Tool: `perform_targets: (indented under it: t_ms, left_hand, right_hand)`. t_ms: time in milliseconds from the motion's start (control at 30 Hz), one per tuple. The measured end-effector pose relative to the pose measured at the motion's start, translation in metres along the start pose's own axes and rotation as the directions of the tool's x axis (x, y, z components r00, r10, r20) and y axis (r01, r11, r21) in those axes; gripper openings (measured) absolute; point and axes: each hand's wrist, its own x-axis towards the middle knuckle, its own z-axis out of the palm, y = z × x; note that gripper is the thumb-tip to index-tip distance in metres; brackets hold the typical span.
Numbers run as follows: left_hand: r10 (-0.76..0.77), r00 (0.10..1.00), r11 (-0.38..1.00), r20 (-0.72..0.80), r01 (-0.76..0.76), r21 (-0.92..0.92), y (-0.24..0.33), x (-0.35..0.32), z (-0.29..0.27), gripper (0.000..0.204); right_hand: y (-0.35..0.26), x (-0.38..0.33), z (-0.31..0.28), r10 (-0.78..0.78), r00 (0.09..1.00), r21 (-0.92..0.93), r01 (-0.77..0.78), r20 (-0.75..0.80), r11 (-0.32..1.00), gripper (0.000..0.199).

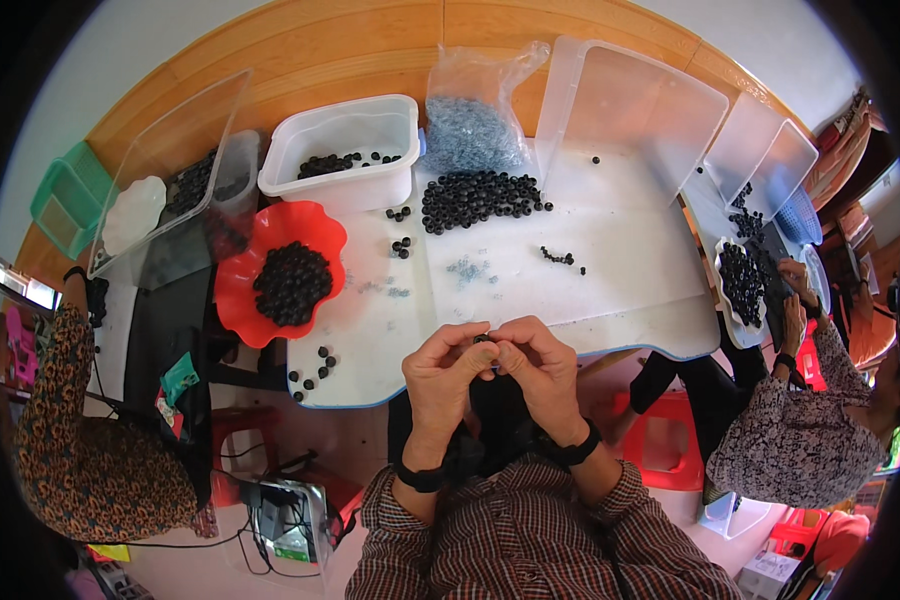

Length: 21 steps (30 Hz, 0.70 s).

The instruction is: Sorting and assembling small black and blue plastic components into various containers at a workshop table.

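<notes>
My left hand [442, 375] and my right hand [542, 375] meet just off the table's near edge, thumbs and fingertips pinched together around a small black round piece [483, 339]. The fingers cover most of it, so its exact shape is hidden. Ahead on the white table [610, 290] lies a heap of black ring-like pieces [478, 202]. Small clear-bluish pieces [467, 270] are scattered nearer to me. To the left, a red wavy-rimmed bowl [232, 295] holds many black round pieces [292, 284]. Several more black pieces [322, 372] sit by the near-left edge.
Behind the heap stands a plastic bag of bluish pieces [475, 135], between a white tub [385, 190] and a clear bin [630, 100]. A person [100, 470] sits at left; another person [800, 430] works at right beside a white dish [750, 322] of black pieces.
</notes>
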Motion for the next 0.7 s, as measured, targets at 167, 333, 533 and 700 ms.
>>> perform_targets:
  t_ms: [167,333,533,700]
  left_hand:
    - [0.072,0.997,0.988,0.034,-0.076,0.135,0.006,-0.007,0.007,0.029]
    - [0.118,0.99,0.963,0.078,-0.133,0.235,0.015,-0.012,0.014,0.031]
    - [0.146,0.982,0.958,0.118,-0.17,0.231,0.015,-0.018,0.013,0.031]
    - [0.085,0.984,0.982,0.158,-0.11,0.151,0.017,-0.021,0.01,0.027]
  right_hand:
    - [0.0,-0.002,-0.003,0.041,0.999,0.086,-0.042,0.004,0.995,0.014]
    - [0.001,-0.004,-0.005,0.059,0.998,0.125,-0.057,-0.012,0.991,0.013]
    - [-0.001,-0.009,-0.005,0.062,0.998,0.163,-0.061,-0.004,0.985,0.011]
    - [0.0,-0.014,-0.01,0.086,0.995,0.279,-0.097,0.051,0.955,0.009]
